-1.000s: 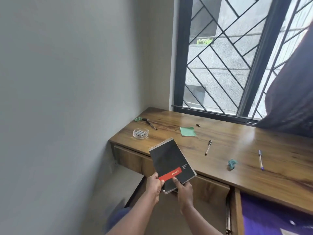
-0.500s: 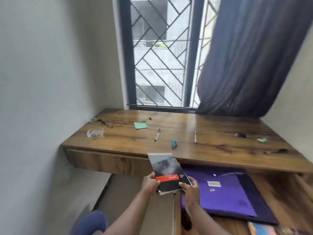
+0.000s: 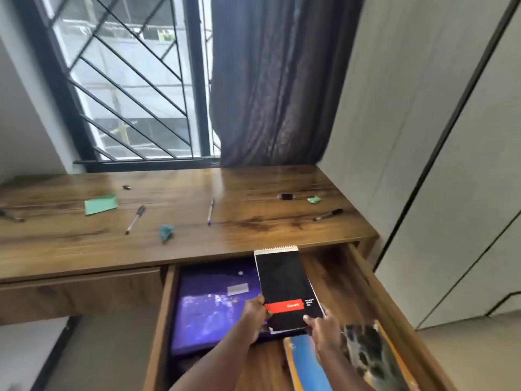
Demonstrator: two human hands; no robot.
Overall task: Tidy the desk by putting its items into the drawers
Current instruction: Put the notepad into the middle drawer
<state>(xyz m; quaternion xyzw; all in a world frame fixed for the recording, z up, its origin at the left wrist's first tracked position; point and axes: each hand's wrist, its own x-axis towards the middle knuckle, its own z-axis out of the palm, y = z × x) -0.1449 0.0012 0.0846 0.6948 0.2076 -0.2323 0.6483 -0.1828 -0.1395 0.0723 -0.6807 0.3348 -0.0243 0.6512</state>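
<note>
Notepad [image 3: 284, 289] now over drawer [image 3: 363, 280] — folder [image 3: 208, 306] inside

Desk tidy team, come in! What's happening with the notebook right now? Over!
Both hands, left and right, gripping the black notebook. Held over the open drawer. Purple folder already inside. Nothing blocking.

Open drawer [image 3: 363, 280]: purple folder [image 3: 214, 303] fills the left part. Bare wood floor shows right of it, free from the middle to the right wall. Front right corner blocked by a blue-and-yellow book [image 3: 307, 359] and a dark patterned book [image 3: 369, 356] beside it. Black spiral notepad [image 3: 287, 289], held by left hand [image 3: 253, 314] and right hand [image 3: 321, 325], sits over the folder's right edge and covers the drawer's middle. Desk overhang [image 3: 197, 252] closes off the drawer's back. Wardrobe [image 3: 451, 165] stands just beside the desk's right end. Desktop mostly clear; pens [image 3: 210, 210] and green paper [image 3: 101, 204] lie well apart.
</note>
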